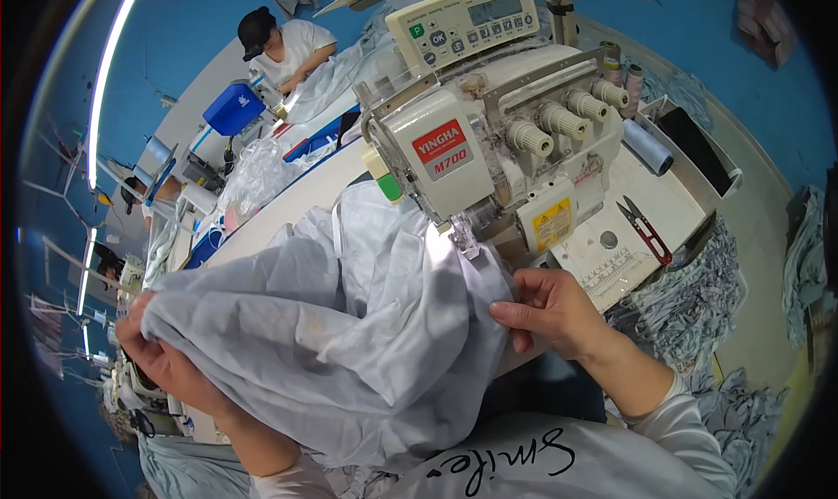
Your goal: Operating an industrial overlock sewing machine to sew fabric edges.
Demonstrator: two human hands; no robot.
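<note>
A large piece of light grey fabric (288, 324) spreads in loose folds from my left hand to a white overlock sewing machine (489, 141). Its upper edge lies beneath the lit presser foot (467, 237). At the far left my left hand (161, 359) is closed on the fabric's edge and holds it out. Close to the right of the presser foot, my right hand (550, 311) pinches the fabric's right edge between thumb and fingers. Folds hide part of my left fingers and the underside of the cloth.
Red-handled thread snips (648, 233) lie on the machine's table, right of my right hand. Behind them are a pale blue thread cone (648, 147) and a white tray (738, 180). Gathered fabric (685, 302) hangs at the right. Another person (292, 49) sews at the back.
</note>
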